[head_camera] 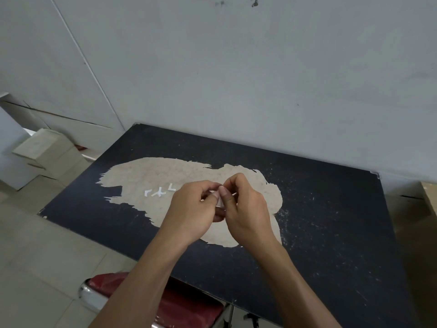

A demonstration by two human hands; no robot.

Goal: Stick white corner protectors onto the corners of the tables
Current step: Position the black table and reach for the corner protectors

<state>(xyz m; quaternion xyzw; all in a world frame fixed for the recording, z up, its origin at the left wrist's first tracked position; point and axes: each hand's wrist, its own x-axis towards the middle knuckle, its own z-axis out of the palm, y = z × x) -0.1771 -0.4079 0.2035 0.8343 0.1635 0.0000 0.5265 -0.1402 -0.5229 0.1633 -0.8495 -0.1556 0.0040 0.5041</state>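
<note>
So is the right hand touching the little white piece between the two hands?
Touching. The head view shows the right hand pinching the white corner protector, with its thumb pressed on it.

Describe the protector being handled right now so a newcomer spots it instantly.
Start at the black table against the wall and find the pale worn patch in its top. Over that patch the left hand and right hand meet, pinching one white corner protector between them. It is the only one held; the loose protectors lie on the patch to the left.
</note>
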